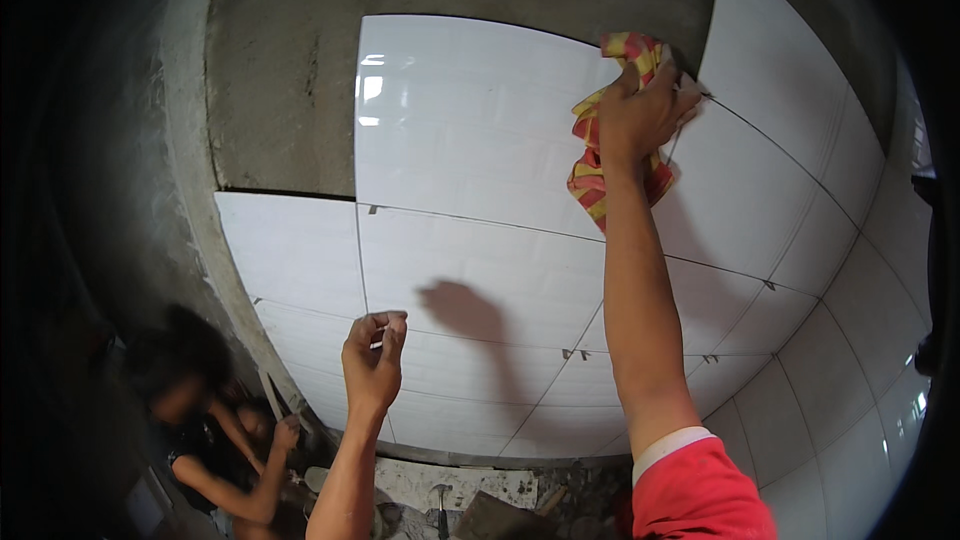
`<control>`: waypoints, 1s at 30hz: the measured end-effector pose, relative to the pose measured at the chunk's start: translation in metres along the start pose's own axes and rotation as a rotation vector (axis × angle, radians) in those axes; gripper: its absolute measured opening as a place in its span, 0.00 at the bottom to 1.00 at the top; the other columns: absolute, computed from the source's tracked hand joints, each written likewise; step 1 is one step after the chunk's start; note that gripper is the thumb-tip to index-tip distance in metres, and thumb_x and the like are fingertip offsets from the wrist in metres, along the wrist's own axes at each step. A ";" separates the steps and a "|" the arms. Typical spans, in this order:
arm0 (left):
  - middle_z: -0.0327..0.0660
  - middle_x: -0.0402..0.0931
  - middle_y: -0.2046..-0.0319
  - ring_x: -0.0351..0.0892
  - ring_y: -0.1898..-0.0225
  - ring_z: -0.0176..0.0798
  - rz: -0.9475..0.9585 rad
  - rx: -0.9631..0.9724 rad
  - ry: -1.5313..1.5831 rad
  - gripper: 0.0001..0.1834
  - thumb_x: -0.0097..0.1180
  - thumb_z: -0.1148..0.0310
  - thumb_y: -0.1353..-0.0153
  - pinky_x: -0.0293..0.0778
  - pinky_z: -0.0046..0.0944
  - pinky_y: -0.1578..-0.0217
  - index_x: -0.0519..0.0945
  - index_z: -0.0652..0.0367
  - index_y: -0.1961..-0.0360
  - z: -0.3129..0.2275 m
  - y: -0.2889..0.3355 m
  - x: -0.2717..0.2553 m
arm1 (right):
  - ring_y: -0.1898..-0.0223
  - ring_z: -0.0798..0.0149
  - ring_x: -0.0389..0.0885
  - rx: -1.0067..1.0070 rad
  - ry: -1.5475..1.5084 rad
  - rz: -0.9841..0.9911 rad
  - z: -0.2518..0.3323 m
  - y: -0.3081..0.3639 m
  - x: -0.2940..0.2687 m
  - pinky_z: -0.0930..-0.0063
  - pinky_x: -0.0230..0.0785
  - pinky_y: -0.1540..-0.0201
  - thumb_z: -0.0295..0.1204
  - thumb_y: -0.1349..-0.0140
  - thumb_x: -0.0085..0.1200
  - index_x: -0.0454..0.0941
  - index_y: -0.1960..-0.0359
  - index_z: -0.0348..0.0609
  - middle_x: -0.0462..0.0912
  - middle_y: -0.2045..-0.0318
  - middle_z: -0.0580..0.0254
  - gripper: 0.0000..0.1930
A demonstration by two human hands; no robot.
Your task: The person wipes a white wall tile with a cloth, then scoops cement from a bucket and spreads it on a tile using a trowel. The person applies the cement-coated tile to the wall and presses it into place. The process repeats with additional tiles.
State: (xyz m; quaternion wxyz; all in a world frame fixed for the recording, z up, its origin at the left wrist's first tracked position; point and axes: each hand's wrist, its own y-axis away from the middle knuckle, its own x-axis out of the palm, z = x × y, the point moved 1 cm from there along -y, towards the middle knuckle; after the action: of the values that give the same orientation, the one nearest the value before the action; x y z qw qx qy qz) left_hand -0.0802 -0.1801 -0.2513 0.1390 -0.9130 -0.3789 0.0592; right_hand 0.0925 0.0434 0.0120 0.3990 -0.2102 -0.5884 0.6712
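Note:
A red-and-yellow checked cloth [590, 190] lies bunched against the white wall tiles, with my right hand [645, 115] pressing it near the upper right corner of a large glossy tile [470, 120]. The fingers reach over the tile's top edge, next to the joint with its neighbour. Lower and to the left, my left hand [373, 355] is raised in front of the tiles, its fingers curled and the thumb and fingertips drawn together. Whether anything small sits between them is too fine to tell. My arm's shadow falls across the tiles in the middle.
Bare grey mortar wall [280, 90] shows above and left of the tiles. Small spacers [770, 286] sit in several joints. At lower left a co-worker [220, 450] crouches with a hand raised. A hammer [442, 510] and rubble lie on the floor. Tiled wall [840, 420] turns at right.

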 end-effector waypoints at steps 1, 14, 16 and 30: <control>0.43 0.81 0.56 0.80 0.57 0.34 0.032 0.091 0.065 0.10 0.59 0.69 0.29 0.77 0.35 0.57 0.83 0.64 0.53 -0.004 0.000 -0.004 | 0.46 0.47 0.74 -0.002 0.022 -0.063 -0.001 -0.005 -0.001 0.55 0.77 0.50 0.28 0.42 0.62 0.74 0.39 0.44 0.70 0.43 0.45 0.27; 0.39 0.83 0.60 0.77 0.59 0.28 0.084 0.059 0.164 0.12 0.60 0.65 0.28 0.74 0.31 0.56 0.83 0.64 0.56 0.037 0.025 -0.037 | 0.51 0.48 0.75 -0.336 -0.071 0.234 0.052 0.057 -0.010 0.53 0.75 0.55 0.23 0.44 0.60 0.77 0.41 0.52 0.75 0.49 0.54 0.26; 0.41 0.84 0.57 0.80 0.59 0.33 0.197 0.097 0.286 0.11 0.60 0.66 0.29 0.76 0.34 0.56 0.82 0.66 0.58 0.037 0.028 -0.038 | 0.51 0.48 0.76 -0.729 -0.094 0.287 0.068 0.075 -0.028 0.52 0.77 0.56 0.23 0.46 0.60 0.78 0.43 0.50 0.76 0.51 0.57 0.26; 0.41 0.85 0.59 0.79 0.58 0.31 0.165 -0.029 0.209 0.14 0.61 0.62 0.29 0.74 0.34 0.53 0.83 0.66 0.57 0.050 0.052 -0.046 | 0.43 0.48 0.73 -0.654 0.060 0.500 0.044 0.058 -0.049 0.53 0.77 0.47 0.21 0.48 0.62 0.77 0.43 0.55 0.73 0.45 0.60 0.28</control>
State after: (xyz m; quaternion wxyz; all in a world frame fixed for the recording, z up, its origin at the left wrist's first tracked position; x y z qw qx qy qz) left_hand -0.0884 -0.2369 -0.3146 0.1593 -0.9442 -0.2868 -0.0304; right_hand 0.0720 -0.0215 -0.0429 0.1530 -0.4818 -0.6895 0.5187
